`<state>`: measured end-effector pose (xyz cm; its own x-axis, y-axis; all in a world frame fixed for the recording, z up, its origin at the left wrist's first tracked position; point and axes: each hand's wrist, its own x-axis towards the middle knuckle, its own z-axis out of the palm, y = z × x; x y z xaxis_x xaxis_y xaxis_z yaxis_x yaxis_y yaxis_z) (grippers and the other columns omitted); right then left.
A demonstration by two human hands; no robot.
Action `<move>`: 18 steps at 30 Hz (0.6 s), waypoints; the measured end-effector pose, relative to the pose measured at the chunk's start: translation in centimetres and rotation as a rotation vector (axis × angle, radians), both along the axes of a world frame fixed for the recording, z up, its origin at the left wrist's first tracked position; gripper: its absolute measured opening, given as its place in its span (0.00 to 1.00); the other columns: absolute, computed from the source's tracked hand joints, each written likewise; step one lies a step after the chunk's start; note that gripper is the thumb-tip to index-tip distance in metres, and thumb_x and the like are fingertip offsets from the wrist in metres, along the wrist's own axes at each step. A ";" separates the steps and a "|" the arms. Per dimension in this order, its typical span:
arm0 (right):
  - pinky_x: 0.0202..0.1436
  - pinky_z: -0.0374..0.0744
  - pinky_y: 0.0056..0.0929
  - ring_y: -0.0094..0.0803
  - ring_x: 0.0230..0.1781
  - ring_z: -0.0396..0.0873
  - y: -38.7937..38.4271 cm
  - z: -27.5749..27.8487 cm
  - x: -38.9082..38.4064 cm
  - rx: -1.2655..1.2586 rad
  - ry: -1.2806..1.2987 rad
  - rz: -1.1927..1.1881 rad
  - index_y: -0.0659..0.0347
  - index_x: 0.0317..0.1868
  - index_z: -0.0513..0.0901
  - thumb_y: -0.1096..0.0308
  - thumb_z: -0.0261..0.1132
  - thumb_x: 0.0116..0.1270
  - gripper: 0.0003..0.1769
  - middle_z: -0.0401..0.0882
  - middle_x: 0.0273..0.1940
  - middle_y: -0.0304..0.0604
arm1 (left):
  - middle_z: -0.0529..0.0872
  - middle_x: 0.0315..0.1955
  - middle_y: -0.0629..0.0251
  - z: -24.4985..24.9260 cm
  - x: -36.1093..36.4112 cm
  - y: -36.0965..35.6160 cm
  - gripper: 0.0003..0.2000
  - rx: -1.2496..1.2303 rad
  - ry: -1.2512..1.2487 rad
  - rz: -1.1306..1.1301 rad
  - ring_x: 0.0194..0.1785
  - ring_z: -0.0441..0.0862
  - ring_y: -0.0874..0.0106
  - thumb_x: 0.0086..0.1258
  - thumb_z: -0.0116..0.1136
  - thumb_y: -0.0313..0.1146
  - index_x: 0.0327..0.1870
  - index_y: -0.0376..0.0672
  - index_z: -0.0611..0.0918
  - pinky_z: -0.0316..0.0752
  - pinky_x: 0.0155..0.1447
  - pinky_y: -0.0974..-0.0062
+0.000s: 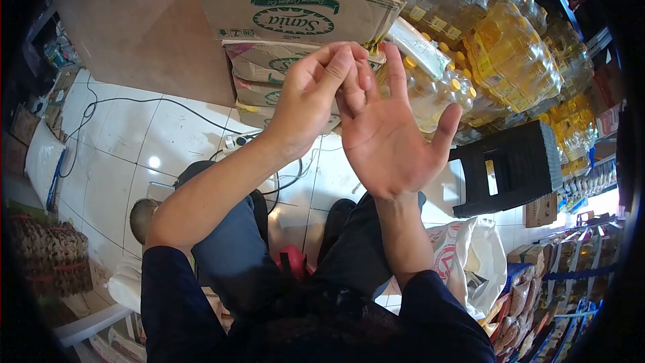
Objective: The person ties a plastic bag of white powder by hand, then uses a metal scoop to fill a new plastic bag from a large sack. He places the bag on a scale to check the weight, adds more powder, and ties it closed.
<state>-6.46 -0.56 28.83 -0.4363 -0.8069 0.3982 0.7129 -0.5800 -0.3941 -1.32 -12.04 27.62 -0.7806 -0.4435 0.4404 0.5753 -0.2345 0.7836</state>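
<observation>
Right hand (393, 138) of a seated person hangs above the knees, palm turned up to the camera, its index finger straight and its thumb spread wide to the right. Left hand (312, 97) comes across from the left and meets it fingertip-first, the thumb and bent fingers pinched on the fingers at the far side from the right thumb; exactly which of those is gripped cannot be told, as the 2 hands overlap. The right hand's long axis runs from wrist to fingertips away from the body, toward the cartons, while the left forearm slants in across it. Left thumb and right fingers are touching, with no gap between them. Neither hand shows any other object in its hold.

Beyond the fingers stands a carton (295, 17) marked "Sania," set on other cartons (259, 57), with bottles of yellow oil (514, 60) in clear wrap to the right. A black stool (541, 154) stands to the right of the right wrist, and an opened white sack (487, 262) sits nearer the body.
</observation>
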 end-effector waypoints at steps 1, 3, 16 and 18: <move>0.72 0.54 0.34 0.43 0.73 0.51 0.0 0.0 -0.3 0.004 -0.016 0.020 0.51 0.74 0.45 0.30 0.54 0.59 0.52 0.48 0.72 0.50 | 0.77 0.33 0.69 0.2 0.1 0.2 0.17 -0.001 0.001 -0.012 0.40 0.74 0.81 0.77 0.43 0.43 0.48 0.35 0.75 0.69 0.49 0.83; 0.73 0.53 0.34 0.43 0.72 0.52 0.0 0.3 -0.5 0.024 -0.050 0.006 0.51 0.73 0.46 0.30 0.54 0.60 0.51 0.50 0.72 0.50 | 0.78 0.36 0.69 0.5 0.5 0.4 0.17 0.041 -0.024 -0.041 0.45 0.74 0.80 0.77 0.45 0.38 0.55 0.33 0.73 0.69 0.52 0.82; 0.74 0.44 0.36 0.43 0.74 0.46 -0.1 0.1 1.8 0.012 0.343 -0.142 0.52 0.75 0.35 0.26 0.48 0.59 0.57 0.35 0.75 0.52 | 0.72 0.17 0.70 1.6 1.3 0.5 0.18 0.012 -0.071 0.079 0.25 0.70 0.82 0.77 0.43 0.45 0.34 0.37 0.75 0.67 0.32 0.85; 0.75 0.43 0.35 0.43 0.75 0.45 -0.3 0.0 2.1 0.002 0.322 -0.136 0.52 0.75 0.35 0.25 0.47 0.59 0.57 0.34 0.76 0.52 | 0.73 0.17 0.70 1.5 1.3 0.1 0.22 0.047 -0.112 0.070 0.25 0.70 0.81 0.77 0.40 0.49 0.30 0.40 0.74 0.65 0.29 0.84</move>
